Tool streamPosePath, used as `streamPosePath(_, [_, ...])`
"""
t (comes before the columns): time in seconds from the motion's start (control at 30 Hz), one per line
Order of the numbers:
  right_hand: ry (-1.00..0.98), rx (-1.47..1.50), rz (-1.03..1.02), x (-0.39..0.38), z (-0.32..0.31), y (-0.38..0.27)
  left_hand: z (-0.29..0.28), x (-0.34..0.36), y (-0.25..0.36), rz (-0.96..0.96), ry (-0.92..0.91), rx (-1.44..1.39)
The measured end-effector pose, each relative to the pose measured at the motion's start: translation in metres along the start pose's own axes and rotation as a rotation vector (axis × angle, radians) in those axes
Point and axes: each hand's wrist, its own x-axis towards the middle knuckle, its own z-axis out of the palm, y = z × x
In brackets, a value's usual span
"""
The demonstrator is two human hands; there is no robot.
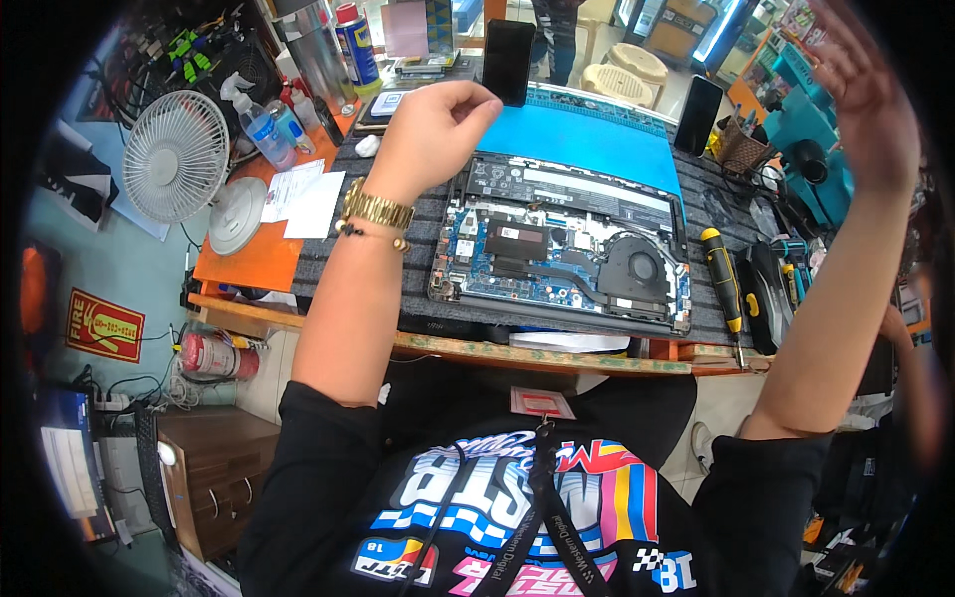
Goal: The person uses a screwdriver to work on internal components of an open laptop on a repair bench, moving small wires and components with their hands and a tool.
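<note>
An opened laptop [567, 284] lies on a dark striped mat, its circuit board, round fan [637, 267] and long black battery [572, 192] exposed. Above the laptop's far left corner, over the edge of a blue mat [597, 139], hovers my left hand [438, 129]. Its fingers are curled together, and whatever they may pinch is hidden. My right hand [870, 119] is raised at the far right beside a teal machine [811, 149], fingers stretched out and somewhat blurred, with nothing seen in it. A yellow-and-black screwdriver [724, 279] rests right of the laptop.
Two dark phones [508, 62] [698, 114] stand upright at the back. To the left are a white fan [177, 156], a spray bottle [264, 129], a blue spray can [358, 48] and papers [313, 204]. A pen holder [741, 144] and a power tool [793, 264] sit on the right.
</note>
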Motion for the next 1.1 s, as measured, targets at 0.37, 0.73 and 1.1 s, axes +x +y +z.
streamPosePath(0.37, [-0.202,-0.388,0.694,-0.137,0.041,0.186,0.041,-0.006,-0.035,0.046,-0.026,0.026])
streamPosePath(0.73, [-0.256,-0.663,0.462,-0.162,0.04,0.218,0.05,-0.012,-0.023,0.032,-0.146,0.106])
streamPosePath(1.1, [-0.209,-0.731,0.46,-0.167,0.039,0.226,0.054,-0.013,-0.027,0.024,-0.2,0.138])
